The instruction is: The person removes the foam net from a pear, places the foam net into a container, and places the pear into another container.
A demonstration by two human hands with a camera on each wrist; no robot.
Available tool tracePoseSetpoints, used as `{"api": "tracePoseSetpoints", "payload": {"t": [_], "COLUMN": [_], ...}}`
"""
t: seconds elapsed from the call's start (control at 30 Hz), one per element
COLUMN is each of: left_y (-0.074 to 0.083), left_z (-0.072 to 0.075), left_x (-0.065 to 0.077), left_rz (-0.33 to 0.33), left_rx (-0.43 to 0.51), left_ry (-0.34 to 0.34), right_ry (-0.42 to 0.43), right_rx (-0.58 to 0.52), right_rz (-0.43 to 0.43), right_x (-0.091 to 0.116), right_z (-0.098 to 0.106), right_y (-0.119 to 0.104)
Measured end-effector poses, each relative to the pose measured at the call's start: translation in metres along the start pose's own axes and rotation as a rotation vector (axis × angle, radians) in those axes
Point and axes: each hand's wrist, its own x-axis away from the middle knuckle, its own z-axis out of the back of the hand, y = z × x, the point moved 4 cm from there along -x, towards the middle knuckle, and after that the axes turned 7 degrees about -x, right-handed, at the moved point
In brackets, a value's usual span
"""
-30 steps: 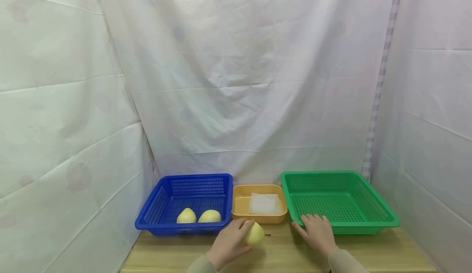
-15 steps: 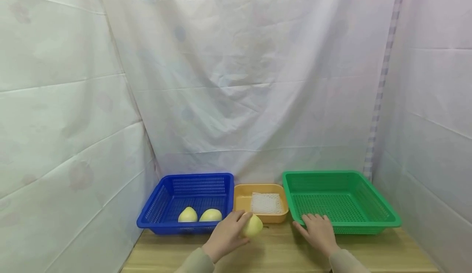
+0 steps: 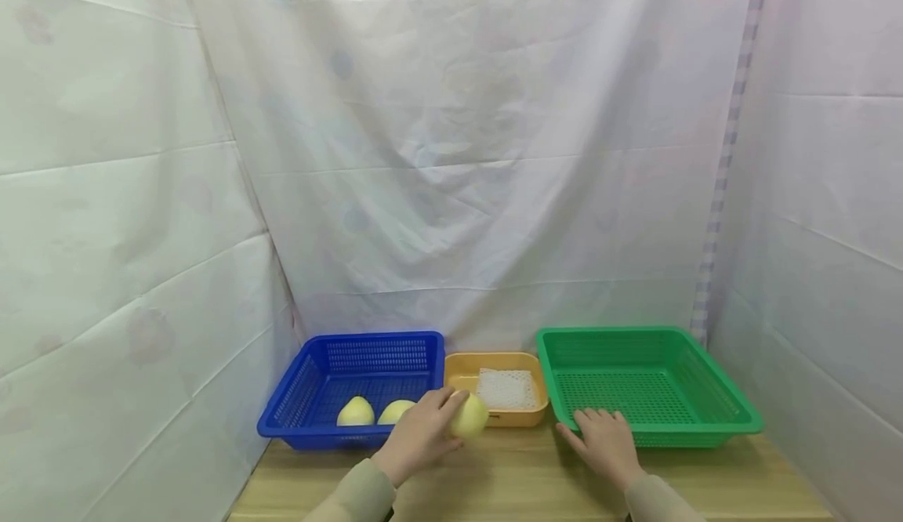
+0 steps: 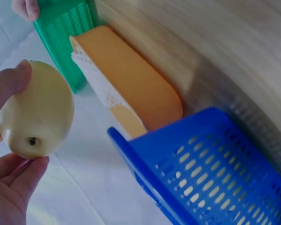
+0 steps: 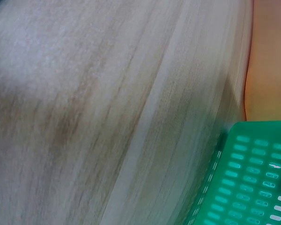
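My left hand [image 3: 423, 432] grips a pale yellow pear [image 3: 470, 416] above the table, in front of the orange tray. In the left wrist view the pear [image 4: 40, 110] sits between thumb and fingertips, its dark blossom end toward the camera. Two more pears, one a pointed pear [image 3: 356, 411] and one partly behind my hand, a rounded pear [image 3: 395, 411], lie in the blue basket [image 3: 289, 428]. My right hand [image 3: 605, 445] rests its fingers over the near rim of the green basket [image 3: 705, 428]; the right wrist view does not show this hand.
Between the two baskets stands the orange tray [image 3: 457, 364], with a white foam net [image 3: 506, 389] inside. All three containers stand on the wooden table [image 3: 536, 483]. White cloth [image 3: 451, 154] hangs behind and on both sides.
My left hand has lifted the pear and carried it left, nearer the blue basket. The right hand stays at the green basket's rim.
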Motion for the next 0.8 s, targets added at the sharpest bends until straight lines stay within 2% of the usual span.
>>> {"api": "tracePoseSetpoints", "payload": {"t": [0.33, 0.53, 0.7, 0.8], "left_y": [-0.018, -0.03, -0.039, -0.047], "left_z": [0.003, 0.008, 0.012, 0.013], "left_x": [0.002, 0.003, 0.003, 0.003], "left_rz": [0.003, 0.034, 0.027, 0.049], "left_rx": [0.01, 0.006, 0.0, -0.006], "left_ry": [0.03, 0.022, 0.054, 0.055], "right_ry": [-0.052, -0.011, 0.017, 0.021], "right_rx": [0.001, 0.016, 0.022, 0.018], "right_rz": [-0.02, -0.005, 0.008, 0.01], "right_x": [-0.001, -0.001, -0.001, -0.001], "right_z": [0.0, 0.001, -0.002, -0.004], "right_y": [-0.001, -0.002, 0.0, 0.001]}}
